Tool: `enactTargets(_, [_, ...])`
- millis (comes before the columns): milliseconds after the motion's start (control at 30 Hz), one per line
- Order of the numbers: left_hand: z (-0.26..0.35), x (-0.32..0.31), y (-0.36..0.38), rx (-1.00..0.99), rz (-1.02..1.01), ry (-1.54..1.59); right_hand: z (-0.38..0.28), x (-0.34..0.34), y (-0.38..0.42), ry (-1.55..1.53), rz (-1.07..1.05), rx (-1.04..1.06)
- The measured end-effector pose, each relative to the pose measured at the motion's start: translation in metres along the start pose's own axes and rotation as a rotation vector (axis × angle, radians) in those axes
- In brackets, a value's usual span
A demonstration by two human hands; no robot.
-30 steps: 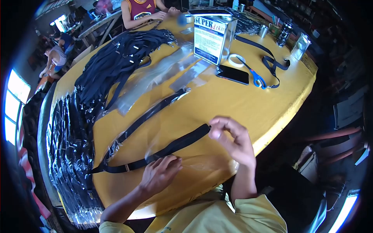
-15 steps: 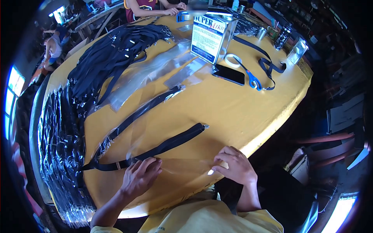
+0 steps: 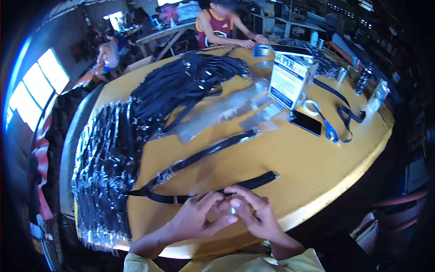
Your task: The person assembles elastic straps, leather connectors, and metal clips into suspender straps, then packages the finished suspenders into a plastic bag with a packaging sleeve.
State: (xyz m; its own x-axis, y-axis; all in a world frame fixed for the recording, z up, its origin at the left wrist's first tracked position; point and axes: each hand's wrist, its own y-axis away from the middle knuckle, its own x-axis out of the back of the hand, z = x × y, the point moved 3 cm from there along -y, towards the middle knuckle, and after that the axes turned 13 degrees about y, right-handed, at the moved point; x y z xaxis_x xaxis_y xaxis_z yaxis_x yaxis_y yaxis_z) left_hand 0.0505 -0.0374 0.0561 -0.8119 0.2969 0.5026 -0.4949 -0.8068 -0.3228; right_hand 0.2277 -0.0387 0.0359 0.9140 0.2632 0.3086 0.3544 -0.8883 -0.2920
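Observation:
My left hand (image 3: 199, 215) and my right hand (image 3: 256, 213) are close together over the near part of the yellow table, fingers curled inward. Whatever is pinched between them is too small or too transparent to make out; a small shiny spot shows by my right thumb. Just beyond my hands lies a black strap (image 3: 253, 182), partly hidden by them, with a metal clip at its far end. Another black strap (image 3: 201, 155), partly in clear plastic, stretches behind it and meets it at the left.
A heap of black straps (image 3: 181, 84), plastic-wrapped straps (image 3: 106, 167) and clear sleeves (image 3: 222, 111) cover the left and middle. Farther back are a can (image 3: 287, 81), phone (image 3: 306, 123), scissors (image 3: 331, 132) and tape roll (image 3: 311, 107). A person (image 3: 215, 25) works across the table (image 3: 312, 181).
My hands, apart before with a faint clear film between them, have come together. The view has shifted, so the table's things appear lower and farther right.

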Motion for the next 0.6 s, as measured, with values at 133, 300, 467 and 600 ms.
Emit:
enactTargets(133, [-0.006,0.02,0.014,0.168,-0.007,0.024,0.002,-0.01,-0.008,-0.096,-0.093,-0.028])
enactTargets(300, [-0.008,0.029,0.028,0.141,0.006,0.017,0.015,-0.015,-0.015,0.132,0.041,0.048])
enactTargets(467, [-0.005,0.03,0.03,0.098,-0.019,0.034,0.013,-0.019,-0.027,0.144,0.008,0.242])
enactTargets(600, [0.0,0.024,0.025,-0.046,0.057,-0.13,0.02,-0.021,-0.015,0.02,-0.108,0.087])
